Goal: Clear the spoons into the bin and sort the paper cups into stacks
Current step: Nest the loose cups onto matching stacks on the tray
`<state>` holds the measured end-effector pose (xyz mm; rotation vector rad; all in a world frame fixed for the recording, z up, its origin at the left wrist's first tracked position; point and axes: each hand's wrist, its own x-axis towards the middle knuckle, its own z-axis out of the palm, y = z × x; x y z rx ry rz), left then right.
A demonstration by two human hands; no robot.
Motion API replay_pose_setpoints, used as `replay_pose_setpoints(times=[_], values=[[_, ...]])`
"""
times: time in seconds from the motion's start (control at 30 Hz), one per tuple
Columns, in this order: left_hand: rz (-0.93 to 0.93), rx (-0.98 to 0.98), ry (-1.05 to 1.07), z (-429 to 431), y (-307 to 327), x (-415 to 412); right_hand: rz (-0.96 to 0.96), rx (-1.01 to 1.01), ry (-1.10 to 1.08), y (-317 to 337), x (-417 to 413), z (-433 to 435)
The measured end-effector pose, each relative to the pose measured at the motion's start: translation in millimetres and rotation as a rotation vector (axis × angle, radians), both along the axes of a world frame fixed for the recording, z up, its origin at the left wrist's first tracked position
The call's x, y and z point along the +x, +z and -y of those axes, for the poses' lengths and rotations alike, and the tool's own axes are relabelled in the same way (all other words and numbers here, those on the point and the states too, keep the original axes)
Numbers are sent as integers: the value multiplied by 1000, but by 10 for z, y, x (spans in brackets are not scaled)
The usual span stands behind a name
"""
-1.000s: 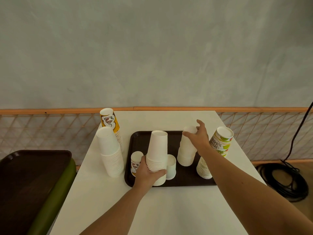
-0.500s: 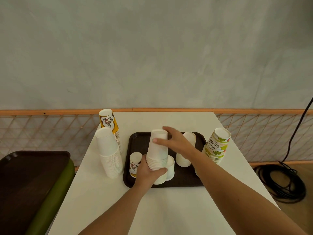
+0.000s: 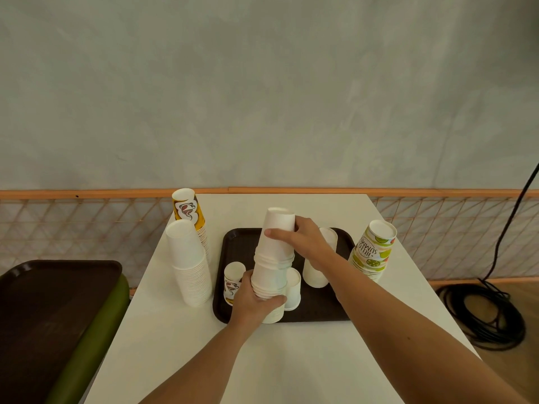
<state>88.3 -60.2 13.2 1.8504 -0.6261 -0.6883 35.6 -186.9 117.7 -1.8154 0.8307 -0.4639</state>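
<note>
So the white table (image 3: 291, 360) fills the middle and bottom of the frame, with a dark tray on a green bin-looking thing (image 3: 96, 325) at lower left and a coil of black cable (image 3: 484, 316) on the floor at lower right. On the table sits the brown tray (image 3: 320, 316), dead centre. Off the tray to its left stands a tall plain white stack (image 3: 189, 266) with a yellow printed stack (image 3: 189, 211) right behind it, and off to the right a "Hello Summer" lime-print stack (image 3: 373, 252). All cups are upside down. The stack being worked on (image 3: 272, 263) is on the tray's near edge: left hand (image 3: 253, 301) has its fingers wrapped tight round the bottom of it, right hand (image 3: 303, 240) has fingers closed on the top cup, apparently seating it down. Behind the right arm there's another short white stack (image 3: 318, 269), and tucked against the held stack are a small white cup (image 3: 293, 290) and a small printed cup (image 3: 233, 281). No spoons visible anywhere, so I'd guess that part's done. What could go wrong: the held stack is tall and leans a bit toward the upper left, so pushing the top cup on crooked could tip it, or squash the paper. It's also right beside both little cups, so any sideways wobble knocks those over. Room-wise, the tray is crowded, but the near half of the table is open, and the right arm has to lift over the short stack to pull back.
</note>
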Motion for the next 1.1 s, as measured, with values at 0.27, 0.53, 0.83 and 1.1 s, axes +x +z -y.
replay_pose_setpoints(times=[0.27, 0.53, 0.83, 1.1], values=[[18, 18, -10, -25, -22, 12, 181, 37, -125, 394, -4, 146], [22, 21, 2, -5, -55, 39, 254, -171, -294, 606, -132, 521], [27, 20, 15, 65, 30, 52, 50, -221, -459, -135, -257, 691], [37, 19, 16, 84, 43, 78, 81, -157, -361, -253, -282, 633]])
